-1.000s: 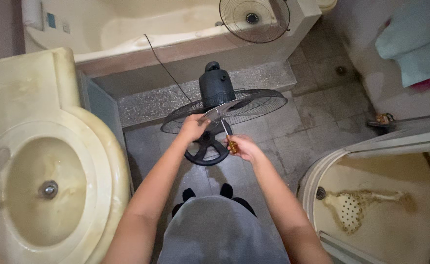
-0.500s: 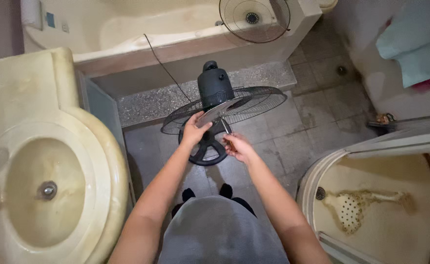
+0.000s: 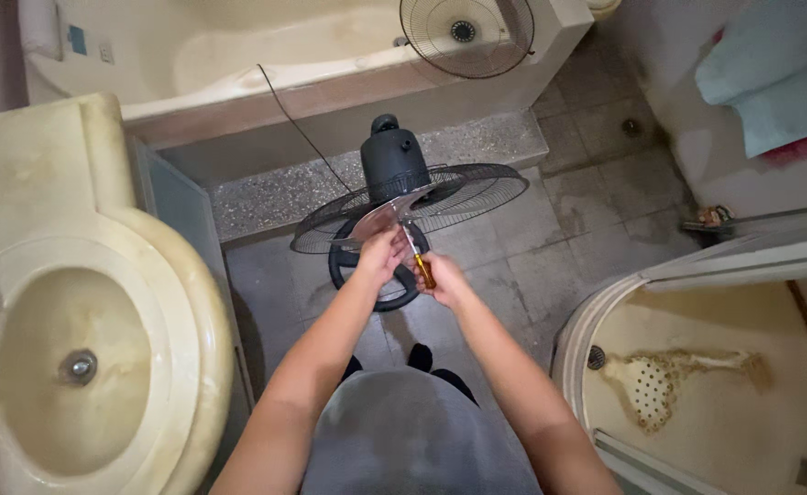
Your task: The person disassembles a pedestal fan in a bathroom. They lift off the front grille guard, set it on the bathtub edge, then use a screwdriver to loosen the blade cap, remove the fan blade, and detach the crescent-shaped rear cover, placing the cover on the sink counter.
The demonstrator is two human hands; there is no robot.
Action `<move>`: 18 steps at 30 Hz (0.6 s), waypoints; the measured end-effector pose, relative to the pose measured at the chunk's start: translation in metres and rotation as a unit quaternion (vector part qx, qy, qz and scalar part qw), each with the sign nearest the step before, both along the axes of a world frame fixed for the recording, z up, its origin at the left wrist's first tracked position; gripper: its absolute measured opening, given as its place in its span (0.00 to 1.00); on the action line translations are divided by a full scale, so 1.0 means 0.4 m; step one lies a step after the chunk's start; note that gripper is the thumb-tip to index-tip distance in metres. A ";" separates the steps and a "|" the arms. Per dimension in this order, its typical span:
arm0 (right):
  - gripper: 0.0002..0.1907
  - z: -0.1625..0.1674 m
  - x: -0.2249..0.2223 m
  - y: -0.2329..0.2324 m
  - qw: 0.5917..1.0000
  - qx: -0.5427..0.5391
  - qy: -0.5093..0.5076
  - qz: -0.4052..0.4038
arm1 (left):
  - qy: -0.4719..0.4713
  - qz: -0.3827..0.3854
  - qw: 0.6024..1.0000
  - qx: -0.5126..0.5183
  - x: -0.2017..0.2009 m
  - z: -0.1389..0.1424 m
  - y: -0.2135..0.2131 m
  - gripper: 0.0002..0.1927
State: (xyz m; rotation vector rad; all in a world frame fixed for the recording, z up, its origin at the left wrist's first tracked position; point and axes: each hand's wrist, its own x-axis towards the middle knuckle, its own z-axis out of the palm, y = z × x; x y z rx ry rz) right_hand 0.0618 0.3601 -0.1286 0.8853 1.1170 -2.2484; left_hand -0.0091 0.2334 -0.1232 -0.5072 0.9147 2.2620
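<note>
Gripping a clear fan blade in the left hand, just beside the right hand closed around an orange-handled screwdriver, shaft angled up toward the fan's hub.

The fan stands on the floor in the middle, its base nearest the person and its rear grille spreading left and right. Both hands meet just before the fan: left hand beside right hand, which holds a screwdriver. Behind the fan runs a step, then the tub. A loose grille lies on the tub's right end. The sink sits left, the shower tray right.
</note>
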 end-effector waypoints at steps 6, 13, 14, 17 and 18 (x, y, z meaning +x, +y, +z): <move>0.09 0.004 0.011 -0.007 0.996 0.082 0.039 -0.006 | -0.023 0.014 0.999 -0.021 -0.006 -0.009 0.010 0.13; 0.09 -0.012 0.015 -0.013 0.996 0.077 0.049 -0.009 | -0.030 0.012 0.999 -0.015 -0.007 -0.016 0.018 0.15; 0.09 -0.013 0.015 -0.013 0.996 0.076 0.052 0.000 | -0.030 0.018 0.999 -0.008 -0.008 -0.017 0.021 0.14; 0.12 -0.012 0.012 -0.015 0.997 0.068 0.037 0.004 | -0.031 0.039 0.998 0.035 -0.013 -0.022 0.025 0.13; 0.12 -0.012 0.011 -0.015 0.997 0.065 0.039 0.006 | -0.032 0.046 0.997 0.053 -0.015 -0.025 0.026 0.13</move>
